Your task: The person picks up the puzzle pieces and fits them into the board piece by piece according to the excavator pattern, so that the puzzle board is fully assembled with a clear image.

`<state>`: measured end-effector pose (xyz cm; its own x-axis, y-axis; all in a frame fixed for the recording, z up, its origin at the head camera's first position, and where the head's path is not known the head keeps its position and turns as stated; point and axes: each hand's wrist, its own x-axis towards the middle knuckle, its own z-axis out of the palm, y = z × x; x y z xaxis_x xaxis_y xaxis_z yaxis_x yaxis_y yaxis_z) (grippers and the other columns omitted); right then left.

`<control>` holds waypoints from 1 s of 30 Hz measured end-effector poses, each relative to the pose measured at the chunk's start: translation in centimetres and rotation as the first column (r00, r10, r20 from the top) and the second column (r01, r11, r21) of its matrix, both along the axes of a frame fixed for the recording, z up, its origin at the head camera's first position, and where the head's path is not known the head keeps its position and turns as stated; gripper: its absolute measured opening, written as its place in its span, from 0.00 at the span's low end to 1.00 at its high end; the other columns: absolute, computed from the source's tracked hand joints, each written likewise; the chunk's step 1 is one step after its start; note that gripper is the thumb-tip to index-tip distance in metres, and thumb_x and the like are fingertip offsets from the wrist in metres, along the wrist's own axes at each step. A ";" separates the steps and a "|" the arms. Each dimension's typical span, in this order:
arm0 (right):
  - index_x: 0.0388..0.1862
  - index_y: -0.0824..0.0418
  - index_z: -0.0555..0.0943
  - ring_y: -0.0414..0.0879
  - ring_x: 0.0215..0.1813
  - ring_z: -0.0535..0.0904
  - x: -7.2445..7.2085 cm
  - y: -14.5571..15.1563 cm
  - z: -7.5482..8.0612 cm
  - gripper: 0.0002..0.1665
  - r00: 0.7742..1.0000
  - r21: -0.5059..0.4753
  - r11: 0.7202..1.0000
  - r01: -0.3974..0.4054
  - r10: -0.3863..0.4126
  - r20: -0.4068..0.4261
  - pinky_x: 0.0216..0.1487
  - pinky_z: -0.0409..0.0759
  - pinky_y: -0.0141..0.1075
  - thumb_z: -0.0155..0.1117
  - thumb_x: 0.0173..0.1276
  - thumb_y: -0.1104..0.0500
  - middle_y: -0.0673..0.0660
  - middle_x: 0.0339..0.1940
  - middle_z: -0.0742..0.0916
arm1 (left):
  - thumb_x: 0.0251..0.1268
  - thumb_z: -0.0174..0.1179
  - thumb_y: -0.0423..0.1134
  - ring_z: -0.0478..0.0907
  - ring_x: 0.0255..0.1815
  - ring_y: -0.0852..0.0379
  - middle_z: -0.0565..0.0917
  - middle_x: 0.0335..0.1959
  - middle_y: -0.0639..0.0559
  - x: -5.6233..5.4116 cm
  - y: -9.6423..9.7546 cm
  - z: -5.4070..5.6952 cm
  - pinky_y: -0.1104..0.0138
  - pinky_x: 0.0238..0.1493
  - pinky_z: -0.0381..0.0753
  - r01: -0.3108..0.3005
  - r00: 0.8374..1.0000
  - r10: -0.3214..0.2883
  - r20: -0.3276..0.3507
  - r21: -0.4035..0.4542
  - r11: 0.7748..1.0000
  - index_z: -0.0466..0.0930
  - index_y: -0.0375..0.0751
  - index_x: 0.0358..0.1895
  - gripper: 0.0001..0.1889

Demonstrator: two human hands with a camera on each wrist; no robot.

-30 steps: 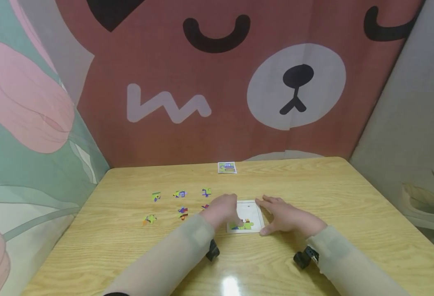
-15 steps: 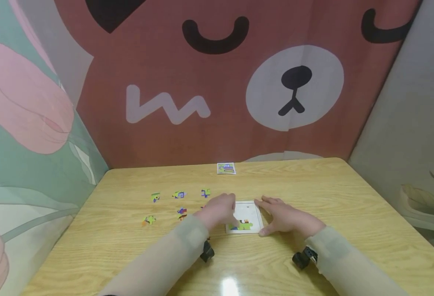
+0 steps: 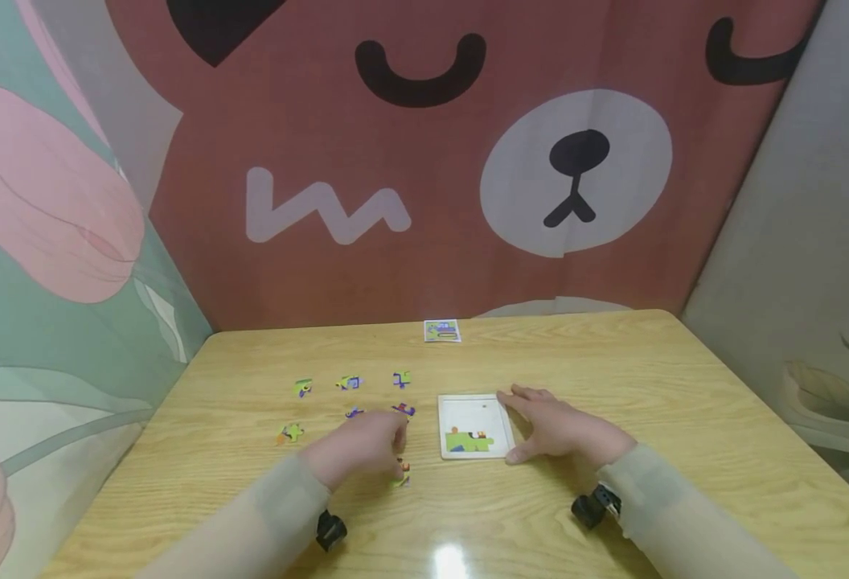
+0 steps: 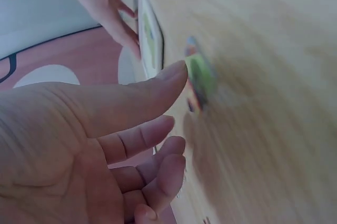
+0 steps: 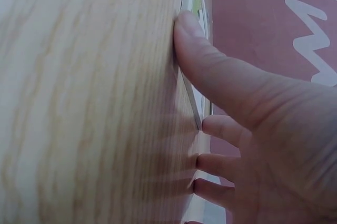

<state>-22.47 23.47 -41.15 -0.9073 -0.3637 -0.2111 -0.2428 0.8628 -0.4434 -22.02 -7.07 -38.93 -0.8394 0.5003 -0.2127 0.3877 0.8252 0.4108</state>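
Note:
My left hand hovers low over the table, left of a puzzle tray. Its thumb and fingers are apart in the left wrist view, with nothing between them. Just past the thumb lies a green puzzle piece with coloured edges, blurred; the head view shows this puzzle piece partly behind the fingers. My right hand rests against the right edge of the white square tray, thumb at the near corner, fingers spread toward the far one. Joined green puzzle pieces lie along the tray's near side.
Several loose puzzle pieces lie left of the tray, among them a green-blue piece, a red-purple piece and a green-orange piece. A small picture card lies near the table's back edge, before a printed curtain.
My left hand has left the tray and moved left and nearer to a loose puzzle piece, uncovering the tray's left part. The right hand stays at the tray's edge.

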 end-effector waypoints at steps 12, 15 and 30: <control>0.78 0.58 0.60 0.67 0.76 0.51 0.1 0.1 -0.1 0.60 1.000 -0.013 1.000 -0.001 0.001 0.002 0.69 0.55 0.62 0.79 0.51 0.42 0.68 0.77 0.59 | 0.45 0.77 0.34 0.70 0.30 0.56 0.74 0.28 0.56 1.0 -0.9 -0.6 0.61 0.34 0.71 0.038 0.999 -0.039 0.009 0.053 0.998 0.76 0.44 0.32 0.16; 0.78 0.58 0.59 0.67 0.76 0.51 0.1 0.1 -0.2 0.61 1.000 -0.021 1.000 -0.007 0.008 0.003 0.69 0.54 0.62 0.78 0.51 0.42 0.68 0.77 0.59 | 0.46 0.76 0.32 0.70 0.30 0.56 0.74 0.28 0.55 0.9 -0.8 -0.7 0.62 0.33 0.71 0.029 0.999 -0.031 0.029 0.068 0.997 0.75 0.45 0.31 0.16; 0.78 0.62 0.59 0.66 0.77 0.48 0.4 0.0 0.0 0.61 1.000 -0.056 0.998 -0.017 0.018 0.019 0.71 0.48 0.60 0.78 0.52 0.42 0.62 0.78 0.61 | 0.55 0.71 0.29 0.72 0.23 0.57 0.77 0.24 0.52 -0.7 2.9 -0.7 0.65 0.24 0.71 -0.008 0.993 -0.030 0.118 0.306 0.952 0.76 0.44 0.27 0.11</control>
<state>-22.09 23.47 -41.17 -0.8965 -0.3913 -0.2078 -0.2484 0.8323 -0.4955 -22.73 -4.13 -39.58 -0.8112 0.5661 -0.1470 0.3283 0.6487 0.6866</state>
